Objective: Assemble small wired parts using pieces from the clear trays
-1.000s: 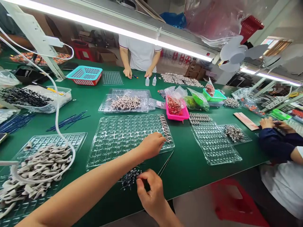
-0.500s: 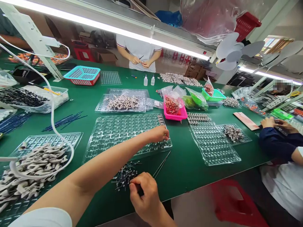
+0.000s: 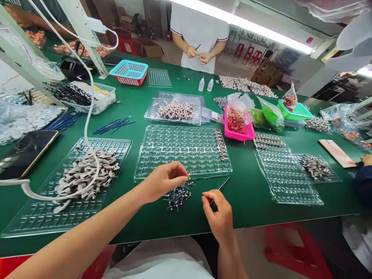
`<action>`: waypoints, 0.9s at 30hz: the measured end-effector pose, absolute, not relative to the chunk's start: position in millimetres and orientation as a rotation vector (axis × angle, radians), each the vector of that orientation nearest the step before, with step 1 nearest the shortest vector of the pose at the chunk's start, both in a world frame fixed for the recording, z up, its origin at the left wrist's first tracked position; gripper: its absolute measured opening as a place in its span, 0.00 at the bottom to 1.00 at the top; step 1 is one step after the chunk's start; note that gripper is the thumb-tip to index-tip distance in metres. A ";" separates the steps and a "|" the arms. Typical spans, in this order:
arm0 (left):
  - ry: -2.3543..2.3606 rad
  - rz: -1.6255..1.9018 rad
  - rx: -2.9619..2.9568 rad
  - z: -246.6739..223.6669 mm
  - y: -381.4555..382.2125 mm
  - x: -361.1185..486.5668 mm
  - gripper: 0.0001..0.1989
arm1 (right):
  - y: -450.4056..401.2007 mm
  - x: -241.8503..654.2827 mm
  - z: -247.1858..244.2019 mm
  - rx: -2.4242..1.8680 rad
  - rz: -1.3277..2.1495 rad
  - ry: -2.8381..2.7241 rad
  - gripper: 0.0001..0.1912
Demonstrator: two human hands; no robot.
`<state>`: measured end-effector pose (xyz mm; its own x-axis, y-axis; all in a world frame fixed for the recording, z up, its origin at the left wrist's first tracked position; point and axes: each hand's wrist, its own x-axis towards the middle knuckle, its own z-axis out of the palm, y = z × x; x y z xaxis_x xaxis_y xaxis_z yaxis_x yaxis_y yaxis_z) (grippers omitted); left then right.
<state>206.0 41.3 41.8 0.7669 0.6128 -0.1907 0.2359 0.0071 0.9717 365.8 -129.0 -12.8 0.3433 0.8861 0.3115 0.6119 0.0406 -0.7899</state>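
Two bare hands are seen above the near edge of the green table [image 3: 250, 193]. The left hand [image 3: 162, 180] is held with its fingertips [image 3: 184, 179] pinched narrowly together; something very small may be gripped there, but it cannot be told from the picture. Just below and to the right of these fingertips a small heap of dark pins [image 3: 178, 196] is lying on the table, not touched by either hand. The right hand [image 3: 219, 215] is closed around thin metal tweezers [image 3: 221, 187], which are gripped between the thumb and the fingers [image 3: 207, 197]; the tip is pointed away from the person, toward the clear blister tray [image 3: 180, 149]. This tray is placed just beyond both sets of fingers, and a short column of small grey parts [image 3: 221, 144] is set in its right side.

Far to the left of the left fingers, a second clear tray [image 3: 37, 217] with a pile of pale grey clips [image 3: 87, 170] is found, and a white cable [image 3: 90, 128] is laid over it. Well beyond the right fingers a pink basket [image 3: 247, 133] with a bag of red parts is standing. At the far side of the table, another person's hands [image 3: 197, 54] are held together.
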 end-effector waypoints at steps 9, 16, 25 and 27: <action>0.719 0.410 1.504 10.5 39.3 195.6 0.13 | -82.4 357.9 -4.6 -1.887 0.253 -1.695 0.08; 0.784 0.420 1.445 17.8 38.6 197.1 0.11 | -63.5 347.6 -12.9 -2.035 0.038 -1.938 0.06; 0.734 0.444 1.474 11.8 35.6 196.1 0.09 | -63.1 345.1 -10.4 -1.961 0.126 -1.773 0.06; 0.730 0.443 1.485 12.6 33.8 196.7 0.08 | -68.9 346.6 -3.2 -1.886 0.308 -1.573 0.05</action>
<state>196.7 33.8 12.6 0.7162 0.6778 -0.1660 0.1657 0.0659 0.9840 346.6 -68.9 -3.2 0.2509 0.9418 0.2237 0.7881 -0.0646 -0.6121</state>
